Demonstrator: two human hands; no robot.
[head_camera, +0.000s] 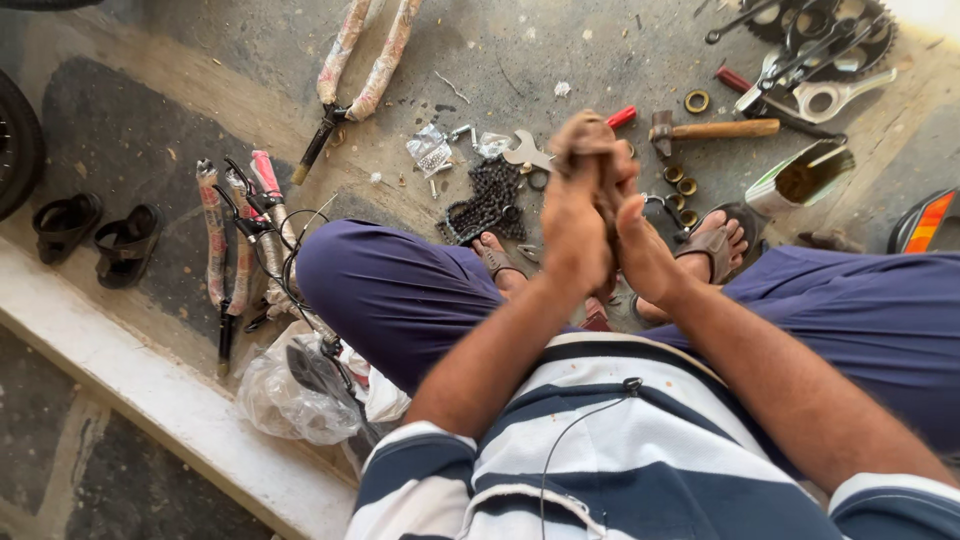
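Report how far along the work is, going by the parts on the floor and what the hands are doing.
Done, by the look of it: the bicycle chain lies off in a heap, with the sprocket, wrench, hammer and small rings spread around. In hand: left hand and right hand are pressed around a brown rag, apparently wiping. Left: the wrapped fork and frame tubes lie unassembled.

Probably a bicycle repair workshop: chain (487, 200), hammer (712, 130), sprockets (820, 25) on floor (560, 50).
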